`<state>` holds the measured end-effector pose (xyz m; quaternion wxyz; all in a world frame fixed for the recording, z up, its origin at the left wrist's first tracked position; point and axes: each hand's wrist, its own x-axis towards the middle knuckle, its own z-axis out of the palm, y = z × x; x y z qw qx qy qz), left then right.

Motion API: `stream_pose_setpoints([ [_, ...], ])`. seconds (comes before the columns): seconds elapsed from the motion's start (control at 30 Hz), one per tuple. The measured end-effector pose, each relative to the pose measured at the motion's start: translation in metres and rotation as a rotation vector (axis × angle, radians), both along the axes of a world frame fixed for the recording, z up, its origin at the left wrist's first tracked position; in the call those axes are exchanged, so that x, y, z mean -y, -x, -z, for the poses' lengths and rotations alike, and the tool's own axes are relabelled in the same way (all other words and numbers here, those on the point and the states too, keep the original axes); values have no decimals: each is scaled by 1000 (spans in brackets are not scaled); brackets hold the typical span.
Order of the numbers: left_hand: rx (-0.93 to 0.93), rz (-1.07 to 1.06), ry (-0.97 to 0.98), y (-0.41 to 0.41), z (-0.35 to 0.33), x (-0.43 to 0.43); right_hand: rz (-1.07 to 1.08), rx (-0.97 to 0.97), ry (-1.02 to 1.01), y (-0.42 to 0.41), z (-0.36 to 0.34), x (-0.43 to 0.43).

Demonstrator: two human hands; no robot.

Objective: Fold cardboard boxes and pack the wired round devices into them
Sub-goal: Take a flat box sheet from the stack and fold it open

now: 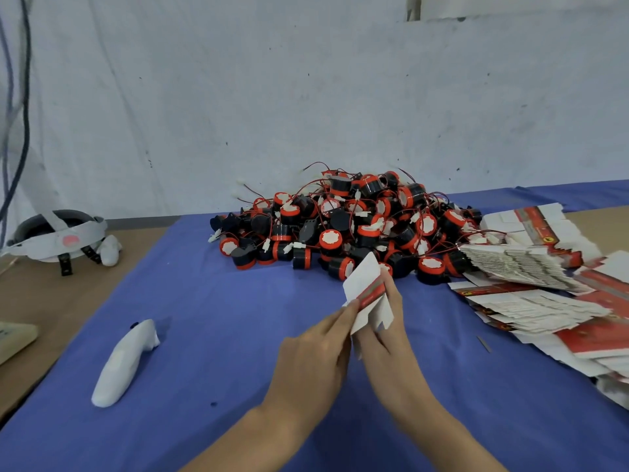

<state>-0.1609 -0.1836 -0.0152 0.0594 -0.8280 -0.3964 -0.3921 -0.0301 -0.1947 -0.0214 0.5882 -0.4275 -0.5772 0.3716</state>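
Box [366, 284], white w/ red strip, is held up off the table, centre-right of view, just in front of the devices [350, 219]; not yet squared up, flaps seen hanging at its lower end. L hand [313, 349]: grip pinched on box's lower left edge, thumb & fingertips pressed together on the card. R hand [388, 332]: grip closed on box's right side, fingers laid up along the red strip; thumb is hidden, its place can't be told. Both hands are raised above the blue cloth [204, 335], forearms entering from bottom edge. Devices: one large heap, black round bodies w/ red rims & white faces, thin red/black wires w/ white plugs tangled thru; heap is set at far end of cloth, against the white wall [306, 80]. Flat boxes [531, 267]: stacks fanned out at right, overlapping, touching heap's right edge, partly on cloth, partly on bare brown table [51, 301]. White object [122, 366], long & rounded, is laid on cloth at left, well apart from hands. Headset [58, 236], grey-white w/ black straps, is seen on table far left, by the wall; a small white item lies just beside it. Dark cables [17, 97] are hung down the wall at top left. A beige item is cut off by left edge, not identifiable.
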Motion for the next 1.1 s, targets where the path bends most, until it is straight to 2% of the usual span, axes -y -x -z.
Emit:
stream_pose_setpoints([
  [0.07,58,-64,11,1,-2,1,24,70,6,0,-1,-2],
  [0.2,241,-199,180,7,-8,0,27,215,46,-5,0,-2],
  [0.37,569,-84,368,10,-17,-3,-21,330,27,-2,-5,2],
  [0.5,603,-15,406,14,-20,-5,-86,248,10,-2,-9,0],
  [0.57,541,67,416,16,-21,-3,-107,140,64,-3,-12,0],
  [0.67,341,261,396,18,-22,5,-112,-18,148,-11,-17,-2],
  [0.73,202,364,453,20,-22,7,-101,-89,191,-18,-21,-5],
  [0.8,19,333,462,25,-20,5,-102,-159,254,-26,-25,-7],
  [0.87,-125,250,407,25,-17,2,-119,-143,310,-31,-25,-7],
  [0.93,-129,213,380,25,-15,-1,-170,-98,350,-31,-27,-6],
  [1.1,49,170,422,31,-12,-7,-298,-30,373,-30,-26,3],
])
